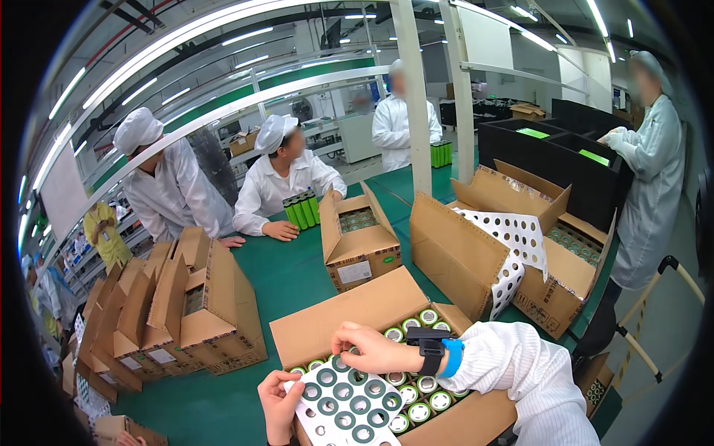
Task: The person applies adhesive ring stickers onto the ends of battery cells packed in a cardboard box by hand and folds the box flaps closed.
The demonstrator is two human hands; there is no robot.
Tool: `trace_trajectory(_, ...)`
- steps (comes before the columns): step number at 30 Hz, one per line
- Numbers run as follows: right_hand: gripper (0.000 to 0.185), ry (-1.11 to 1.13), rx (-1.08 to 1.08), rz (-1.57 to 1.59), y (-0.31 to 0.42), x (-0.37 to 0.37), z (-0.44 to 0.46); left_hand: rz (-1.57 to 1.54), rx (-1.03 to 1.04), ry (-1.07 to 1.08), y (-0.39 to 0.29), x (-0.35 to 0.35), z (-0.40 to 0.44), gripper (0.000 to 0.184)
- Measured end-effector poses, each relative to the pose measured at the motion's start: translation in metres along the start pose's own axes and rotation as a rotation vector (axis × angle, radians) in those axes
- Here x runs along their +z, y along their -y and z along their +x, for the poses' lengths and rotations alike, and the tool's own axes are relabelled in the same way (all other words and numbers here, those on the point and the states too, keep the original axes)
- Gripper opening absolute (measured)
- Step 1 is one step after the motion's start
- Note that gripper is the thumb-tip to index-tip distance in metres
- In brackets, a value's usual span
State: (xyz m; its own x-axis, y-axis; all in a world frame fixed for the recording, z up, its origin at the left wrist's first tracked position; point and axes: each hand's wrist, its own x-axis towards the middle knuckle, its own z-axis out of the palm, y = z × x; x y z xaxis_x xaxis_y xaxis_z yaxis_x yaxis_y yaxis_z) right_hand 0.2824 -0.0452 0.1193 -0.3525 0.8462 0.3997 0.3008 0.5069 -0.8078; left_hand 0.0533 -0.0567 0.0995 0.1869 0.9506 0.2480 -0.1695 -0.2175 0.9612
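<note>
My left hand [280, 407] grips the left edge of a white sheet [349, 405] between thumb and fingers. Rows of dark green ring stickers cover the sheet, with some bare spots. My right hand [375, 351], with a blue band and a black device at the wrist, bends over the sheet's top edge. Its fingers are pinched close to a ring there; what is between them is too small to make out. Under both hands is an open cardboard box [338, 316] holding green cylindrical battery cells [419, 412] upright in rows. The sheet hides part of them.
Open cartons [216, 327] line the left side of the green table [286, 271]. Another carton [362, 253] stands ahead, and cartons with a white perforated sheet [513, 236] lie right. Co-workers in white stand across the table, one by green cells [301, 211]; another is by black bins [547, 160].
</note>
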Motion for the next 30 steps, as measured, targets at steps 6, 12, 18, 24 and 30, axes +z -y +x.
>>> trace_trajectory(6,0.013,0.025,0.000,-0.033,0.0007,-0.0017,0.0003,-0.007,-0.017,-0.005,-0.0018,0.0018,0.0001,0.012)
trace_trajectory(12,0.011,0.014,-0.012,-0.058,-0.0016,-0.0011,0.0002,0.012,-0.022,-0.001,0.0007,-0.0009,0.0002,0.012)
trace_trajectory(18,0.009,0.003,-0.027,-0.011,0.0012,-0.0012,0.0004,0.019,-0.005,-0.005,0.0003,-0.0003,0.0007,0.012)
trace_trajectory(24,0.006,-0.009,-0.030,0.004,-0.0002,-0.0009,0.0004,0.019,-0.022,-0.012,0.0001,0.0000,0.0004,0.012)
trace_trajectory(30,0.007,0.012,-0.011,-0.032,-0.0003,-0.0017,-0.0002,0.015,-0.002,-0.006,0.0036,-0.0015,0.0013,0.012)
